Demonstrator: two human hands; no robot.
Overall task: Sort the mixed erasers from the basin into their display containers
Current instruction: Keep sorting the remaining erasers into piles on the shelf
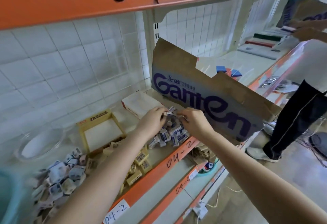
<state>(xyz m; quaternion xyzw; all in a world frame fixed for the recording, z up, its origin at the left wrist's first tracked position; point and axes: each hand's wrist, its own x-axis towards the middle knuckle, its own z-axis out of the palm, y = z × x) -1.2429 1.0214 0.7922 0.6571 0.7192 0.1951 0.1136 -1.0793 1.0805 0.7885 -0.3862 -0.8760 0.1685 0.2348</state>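
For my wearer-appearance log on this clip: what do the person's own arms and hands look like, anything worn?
The left forearm and right forearm are bare to the frame edge, no sleeve in view. The left hand and right hand are ungloved; no watch, bracelet or ring shows on the visible sides.

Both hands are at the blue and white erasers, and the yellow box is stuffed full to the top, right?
Not quite. In the head view the yellow box is not full: most of its white floor shows bare. The left hand and right hand are indeed at the blue and white erasers.
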